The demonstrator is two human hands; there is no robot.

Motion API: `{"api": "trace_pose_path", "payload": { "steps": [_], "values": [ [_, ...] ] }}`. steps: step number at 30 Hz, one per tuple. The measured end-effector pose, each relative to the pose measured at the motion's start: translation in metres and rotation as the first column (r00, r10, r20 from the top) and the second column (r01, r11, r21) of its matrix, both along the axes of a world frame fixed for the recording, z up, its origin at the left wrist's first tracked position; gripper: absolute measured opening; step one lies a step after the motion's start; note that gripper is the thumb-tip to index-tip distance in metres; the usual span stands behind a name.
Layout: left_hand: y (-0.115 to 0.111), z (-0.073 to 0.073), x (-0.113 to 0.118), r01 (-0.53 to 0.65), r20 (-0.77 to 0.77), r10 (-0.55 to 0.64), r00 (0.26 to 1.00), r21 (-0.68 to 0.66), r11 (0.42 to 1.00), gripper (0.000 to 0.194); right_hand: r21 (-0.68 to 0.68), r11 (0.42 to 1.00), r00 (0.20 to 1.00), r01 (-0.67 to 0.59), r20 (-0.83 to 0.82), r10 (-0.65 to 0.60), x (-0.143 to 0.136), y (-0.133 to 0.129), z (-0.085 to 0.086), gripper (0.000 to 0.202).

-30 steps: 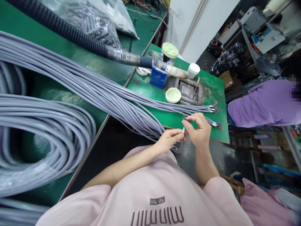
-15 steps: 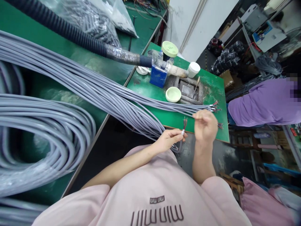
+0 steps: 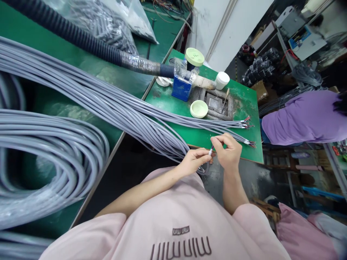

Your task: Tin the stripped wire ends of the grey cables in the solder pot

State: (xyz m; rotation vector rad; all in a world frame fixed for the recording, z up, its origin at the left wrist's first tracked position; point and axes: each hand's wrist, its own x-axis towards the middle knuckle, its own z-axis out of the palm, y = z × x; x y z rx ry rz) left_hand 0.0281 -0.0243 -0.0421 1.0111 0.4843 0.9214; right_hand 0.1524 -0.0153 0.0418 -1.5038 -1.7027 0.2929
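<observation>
My left hand (image 3: 195, 159) pinches a grey cable just below its white-wrapped end (image 3: 210, 151). Right above it, my right hand (image 3: 227, 148) has thumb and forefinger closed on the thin wires that come out of that end; the fingers hide most of them. Behind both hands, more grey cables (image 3: 173, 117) run across the green table from the left. Their stripped ends (image 3: 246, 124) show thin coloured wires near the right side, with another group of wire ends (image 3: 251, 143) below.
A soldering pot (image 3: 216, 103) stands on the green table (image 3: 162, 97) with a stick in it. Around it are a pale green dish (image 3: 198, 109), a white jar (image 3: 222, 80), a blue box (image 3: 181, 87) and a black hose (image 3: 89, 39). A person in purple (image 3: 300, 117) is at the right.
My right hand has moved left and down from over the cable ends to the wires at my left hand, and its fingers have closed on them. My left hand stays put.
</observation>
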Motion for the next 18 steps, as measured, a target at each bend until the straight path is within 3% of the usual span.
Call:
{"api": "trace_pose_path", "payload": {
  "steps": [5, 7, 9, 11, 13, 16, 18],
  "values": [
    [-0.003, -0.006, 0.001, -0.033, -0.02, 0.033, 0.999, 0.003, 0.999, 0.029, -0.098, 0.99, 0.955, 0.098, -0.269, -0.121, 0.003, 0.015, -0.002, 0.027],
    [-0.005, -0.008, 0.001, -0.03, -0.013, 0.03, 0.999, -0.043, 0.999, 0.03, -0.065, 0.981, 0.884, 0.185, -0.426, -0.195, 0.012, 0.023, -0.001, 0.024],
    [-0.006, -0.01, 0.001, -0.005, 0.012, 0.006, 1.0, -0.098, 0.995, 0.032, 0.016, 0.971, 0.811, 0.239, -0.554, -0.19, 0.024, 0.029, 0.001, 0.023],
    [-0.006, -0.01, 0.0, 0.017, 0.037, -0.012, 0.999, -0.14, 0.99, 0.034, 0.013, 0.987, 0.816, 0.157, -0.565, -0.122, 0.036, 0.028, 0.005, 0.022],
    [-0.003, -0.009, -0.002, 0.033, 0.057, -0.024, 0.998, -0.167, 0.985, 0.037, -0.148, 0.989, 0.875, -0.021, -0.482, -0.053, 0.043, 0.022, 0.009, 0.018],
    [0.001, -0.006, -0.004, 0.077, 0.099, -0.06, 0.993, -0.172, 0.982, 0.038, -0.43, 0.871, 0.91, -0.237, -0.412, 0.044, 0.046, 0.013, 0.013, 0.025],
    [0.002, -0.006, -0.004, 0.122, 0.129, -0.103, 0.986, -0.145, 0.982, 0.038, -0.51, 0.8, 0.901, -0.315, -0.427, 0.082, 0.044, 0.01, 0.016, 0.035]
  ]
}}
